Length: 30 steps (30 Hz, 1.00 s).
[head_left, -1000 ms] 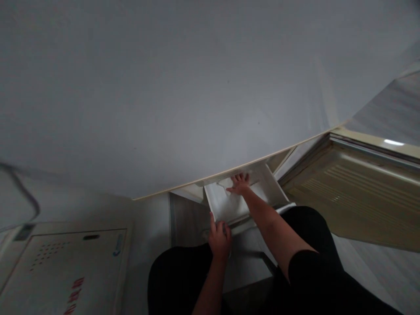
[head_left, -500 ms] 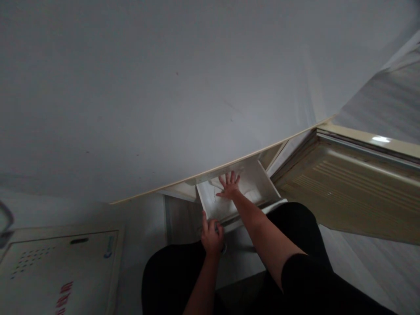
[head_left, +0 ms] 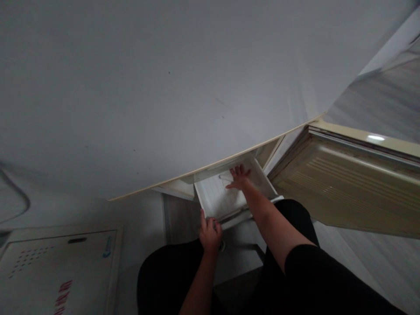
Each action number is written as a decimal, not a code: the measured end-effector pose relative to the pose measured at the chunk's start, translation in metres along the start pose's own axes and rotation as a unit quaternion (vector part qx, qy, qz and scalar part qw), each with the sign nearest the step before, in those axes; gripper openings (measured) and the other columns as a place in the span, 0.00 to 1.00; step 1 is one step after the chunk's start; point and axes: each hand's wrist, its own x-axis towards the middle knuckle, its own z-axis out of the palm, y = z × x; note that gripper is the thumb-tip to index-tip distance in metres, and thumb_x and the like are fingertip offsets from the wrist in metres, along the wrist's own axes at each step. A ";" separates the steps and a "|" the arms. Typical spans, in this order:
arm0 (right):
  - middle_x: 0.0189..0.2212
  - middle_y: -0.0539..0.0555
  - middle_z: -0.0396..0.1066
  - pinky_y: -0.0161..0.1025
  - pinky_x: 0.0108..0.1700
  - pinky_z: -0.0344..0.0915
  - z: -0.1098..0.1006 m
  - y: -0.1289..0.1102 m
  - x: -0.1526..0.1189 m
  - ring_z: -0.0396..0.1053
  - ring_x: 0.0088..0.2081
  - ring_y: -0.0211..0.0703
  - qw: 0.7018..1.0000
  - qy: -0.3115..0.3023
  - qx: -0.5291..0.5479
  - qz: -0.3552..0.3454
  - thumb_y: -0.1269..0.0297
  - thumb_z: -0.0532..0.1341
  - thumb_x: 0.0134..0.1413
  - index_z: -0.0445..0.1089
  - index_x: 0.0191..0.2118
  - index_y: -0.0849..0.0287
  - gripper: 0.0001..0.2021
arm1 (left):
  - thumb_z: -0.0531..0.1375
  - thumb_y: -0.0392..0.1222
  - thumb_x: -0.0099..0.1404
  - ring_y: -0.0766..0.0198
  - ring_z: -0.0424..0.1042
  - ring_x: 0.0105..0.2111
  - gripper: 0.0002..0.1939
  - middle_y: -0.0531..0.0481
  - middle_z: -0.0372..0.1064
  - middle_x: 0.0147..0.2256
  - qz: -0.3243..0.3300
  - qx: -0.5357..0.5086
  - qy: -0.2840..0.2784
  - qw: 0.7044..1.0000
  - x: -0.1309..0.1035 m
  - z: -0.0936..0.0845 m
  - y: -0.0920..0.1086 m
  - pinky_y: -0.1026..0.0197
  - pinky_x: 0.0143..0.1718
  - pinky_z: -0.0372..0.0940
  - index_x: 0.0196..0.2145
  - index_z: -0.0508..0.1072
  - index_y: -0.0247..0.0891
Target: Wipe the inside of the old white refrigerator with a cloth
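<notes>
A whitish drawer [head_left: 213,199] is pulled out from under the large pale panel. Inside it, my right hand [head_left: 240,177] lies with fingers spread over the drawer's bottom, toward the back right. A thin white shape [head_left: 225,177] shows beside its fingers; I cannot make out whether it is a cloth or a mark. My left hand [head_left: 210,234] is at the front left corner of the drawer, index finger stretched along the edge and the other fingers curled round the front. Part of its grip is hidden.
An open door [head_left: 364,179] with a ribbed, yellowish inner side stands at the right. The pale panel [head_left: 197,87] fills the upper view. At lower left is a metal box cover [head_left: 62,267] with red lettering. A cable [head_left: 18,190] hangs at the left edge.
My right hand has slid to the right across the drawer's bottom, fingers still spread. My left hand stays at the drawer's front corner. The view has shifted slightly.
</notes>
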 end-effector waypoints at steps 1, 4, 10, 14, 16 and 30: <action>0.75 0.67 0.27 0.70 0.69 0.38 -0.004 0.013 -0.001 0.27 0.75 0.71 1.000 0.002 -0.004 0.025 0.29 0.62 0.49 0.36 0.77 0.56 0.60 | 0.54 0.39 0.70 0.51 0.77 0.48 0.11 0.34 0.57 0.68 0.000 -0.001 0.000 1.000 0.000 0.000 0.000 0.54 0.46 0.71 0.37 0.76 0.38; 0.75 0.73 0.25 0.61 0.71 0.41 -0.006 0.028 -0.008 0.30 0.75 0.72 0.998 -0.011 -0.020 0.057 0.30 0.64 0.47 0.33 0.76 0.63 0.64 | 0.55 0.39 0.70 0.51 0.77 0.47 0.10 0.35 0.58 0.68 -0.005 -0.002 0.002 1.000 0.000 0.002 0.000 0.54 0.44 0.71 0.37 0.77 0.38; 0.73 0.70 0.13 0.73 0.68 0.27 0.026 -0.036 -0.024 0.16 0.72 0.78 0.996 -0.062 -0.005 0.067 0.30 0.60 0.50 0.26 0.76 0.65 0.63 | 0.56 0.38 0.67 0.51 0.76 0.50 0.08 0.38 0.57 0.68 -0.025 -0.012 0.000 1.000 -0.001 0.005 0.001 0.55 0.46 0.70 0.37 0.77 0.39; 0.74 0.69 0.19 0.69 0.70 0.29 0.053 -0.102 -0.038 0.20 0.73 0.74 0.995 -0.052 0.012 -0.086 0.42 0.61 0.56 0.35 0.76 0.65 0.53 | 0.55 0.40 0.69 0.51 0.76 0.50 0.10 0.37 0.54 0.70 -0.037 -0.005 -0.023 0.999 -0.001 0.003 0.003 0.54 0.46 0.70 0.38 0.77 0.39; 0.74 0.69 0.23 0.68 0.71 0.31 0.063 -0.126 -0.045 0.22 0.74 0.71 0.987 -0.053 0.010 -0.152 0.51 0.60 0.60 0.42 0.75 0.67 0.45 | 0.54 0.41 0.71 0.51 0.75 0.51 0.12 0.37 0.53 0.70 -0.041 -0.001 -0.030 0.999 0.000 0.002 0.004 0.55 0.45 0.70 0.39 0.77 0.38; 0.72 0.65 0.09 0.70 0.70 0.34 0.008 0.032 -0.040 0.15 0.73 0.70 0.990 -0.131 -0.030 0.038 0.39 0.77 0.32 0.24 0.75 0.51 0.75 | 0.56 0.40 0.69 0.49 0.75 0.52 0.09 0.35 0.54 0.69 -0.033 -0.005 -0.011 0.999 0.000 0.002 0.005 0.54 0.45 0.70 0.35 0.76 0.38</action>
